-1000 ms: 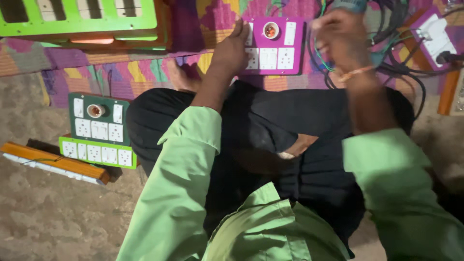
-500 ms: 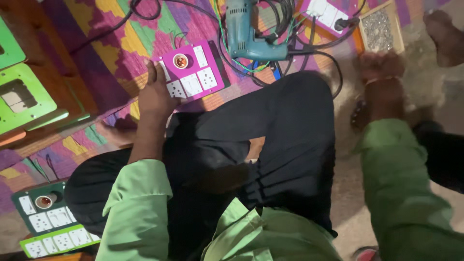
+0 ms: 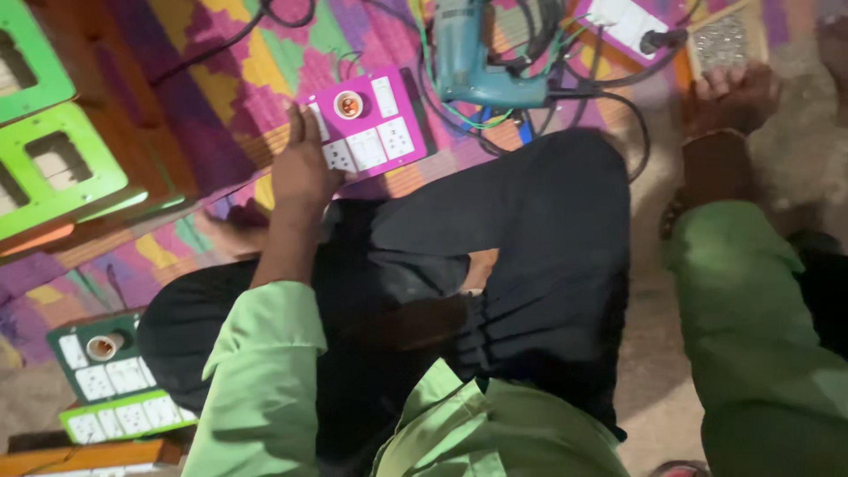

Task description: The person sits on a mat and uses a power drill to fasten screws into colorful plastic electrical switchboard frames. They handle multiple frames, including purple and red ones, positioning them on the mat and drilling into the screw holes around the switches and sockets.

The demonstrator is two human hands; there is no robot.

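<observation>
Magenta plastic sits under your left hand (image 3: 300,172): a pink switchboard panel (image 3: 371,119) with white sockets and a round lamp holder, lying on the striped mat (image 3: 230,97) at about 11 o'clock from your knees. Your fingers lie flat on its left edge, spread and not gripping. Its right edge almost meets the teal electric drill (image 3: 481,62) and the tangle of black cables (image 3: 609,88), so there is little room at 1 o'clock. Open mat shows just above the panel at 12 o'clock.

Your right hand (image 3: 729,97) is well apart from the left, out at 2 o'clock. It rests on the bare ground just below a small wooden-framed box (image 3: 724,40). I cannot tell whether it is clamped on anything.

Counted: one pink panel, one white socket board (image 3: 627,22) at the top edge, two bright green cut-out frames (image 3: 53,168) at 9 o'clock, and two panels, dark green and light green (image 3: 115,380), at 7 o'clock. There is one drill.

The surface is a woven mat in purple, yellow and orange over dusty ground. You sit cross-legged in black trousers (image 3: 530,265) and green sleeves.
</observation>
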